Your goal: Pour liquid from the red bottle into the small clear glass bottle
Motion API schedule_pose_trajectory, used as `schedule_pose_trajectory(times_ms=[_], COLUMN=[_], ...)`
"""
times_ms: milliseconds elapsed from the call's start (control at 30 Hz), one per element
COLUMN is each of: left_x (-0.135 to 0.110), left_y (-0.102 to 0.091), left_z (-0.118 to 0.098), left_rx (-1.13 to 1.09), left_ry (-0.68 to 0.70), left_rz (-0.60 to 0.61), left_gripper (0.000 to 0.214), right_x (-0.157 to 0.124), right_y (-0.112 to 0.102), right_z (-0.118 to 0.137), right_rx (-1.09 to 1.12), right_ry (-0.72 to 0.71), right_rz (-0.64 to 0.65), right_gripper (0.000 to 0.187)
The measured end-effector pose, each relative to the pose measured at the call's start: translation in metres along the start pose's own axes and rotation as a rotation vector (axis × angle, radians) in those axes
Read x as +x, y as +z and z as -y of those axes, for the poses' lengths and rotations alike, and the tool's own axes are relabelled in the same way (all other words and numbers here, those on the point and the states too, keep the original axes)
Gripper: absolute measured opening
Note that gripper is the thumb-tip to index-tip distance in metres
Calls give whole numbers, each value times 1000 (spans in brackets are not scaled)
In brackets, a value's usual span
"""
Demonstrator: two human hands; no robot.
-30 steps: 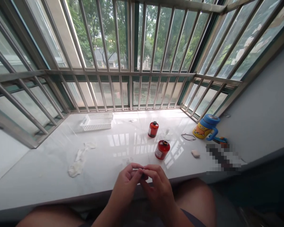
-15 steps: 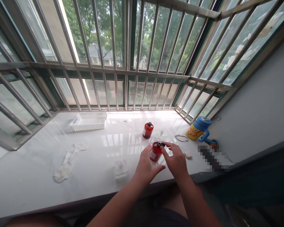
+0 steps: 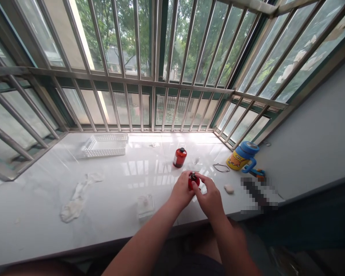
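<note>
Near the front of the white counter, a small red bottle point(image 3: 191, 184) stands between my two hands. My left hand point(image 3: 183, 190) is wrapped round its left side and covers much of it. On its top is a black cap point(image 3: 193, 176). My right hand point(image 3: 210, 194) pinches at this cap, its forefinger beside it and its thumb just in front, over the red body. Part of the cap is hidden by the fingers. Just behind stands a second red bottle point(image 3: 179, 158), upright, with a black cap on and a pale label.
A white perforated basket point(image 3: 105, 152) sits at the back left. Left lies a crumpled white cloth point(image 3: 77, 197); nearer, a clear box point(image 3: 145, 207). To the right are a blue-yellow mug point(image 3: 241, 157), a thin dark loop point(image 3: 220, 168) and a pale lump point(image 3: 229, 189). Metal bars point(image 3: 161, 82) line the window.
My left hand has closed round the bottle, where it was open beside it before. The black cap, held at the side of the neck earlier, now sits over the top.
</note>
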State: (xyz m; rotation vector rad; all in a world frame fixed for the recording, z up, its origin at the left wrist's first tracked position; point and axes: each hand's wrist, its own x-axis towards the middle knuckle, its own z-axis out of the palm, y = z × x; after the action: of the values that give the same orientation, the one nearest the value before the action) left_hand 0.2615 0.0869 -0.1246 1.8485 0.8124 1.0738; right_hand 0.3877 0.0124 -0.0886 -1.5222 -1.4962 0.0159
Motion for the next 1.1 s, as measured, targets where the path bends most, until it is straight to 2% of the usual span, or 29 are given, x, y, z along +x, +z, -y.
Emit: schedule_pose_trajectory(times_ms=[100,167,333,467,633,767,833,900,967,1033,1100], left_x=[-2,-3,-4,-5,-5,-4,-4,-7,-15,-31,-54], left_y=[0,1,1,0,0,1,3,2,-4,-17,-38], left_z=[0,1,2,0,1,3,5,4,-5,-23,-50], left_rx=[10,19,42,66,81,75,75,88,126,182,241], left_ry=[4,7,-2,1,-14,-10,-15,-21,-16,18,90], left_rz=[-1,4,11,9,24,11,10,24,74,141,189], left_gripper=[65,68,70,69,73,72,74,87,114,139,140], right_x=[-10,-13,-14,-15,-18,-20,-17,-13,-9,-4,-1], right_y=[-1,0,4,6,9,11,13,15,18,21,24], right_z=[2,1,-5,-5,-3,-1,-1,-1,-3,-6,-10], right_rx=[42,114,305,291,301,296,283,282,304,319,295], right_ry=[150,190,226,281,241,290,281,268,273,287,287], right_rz=[-80,-104,50,-64,14,-78,-93,-64,-14,42,95], right_gripper=[41,48,63,58,64,52,53,55,55,56,60])
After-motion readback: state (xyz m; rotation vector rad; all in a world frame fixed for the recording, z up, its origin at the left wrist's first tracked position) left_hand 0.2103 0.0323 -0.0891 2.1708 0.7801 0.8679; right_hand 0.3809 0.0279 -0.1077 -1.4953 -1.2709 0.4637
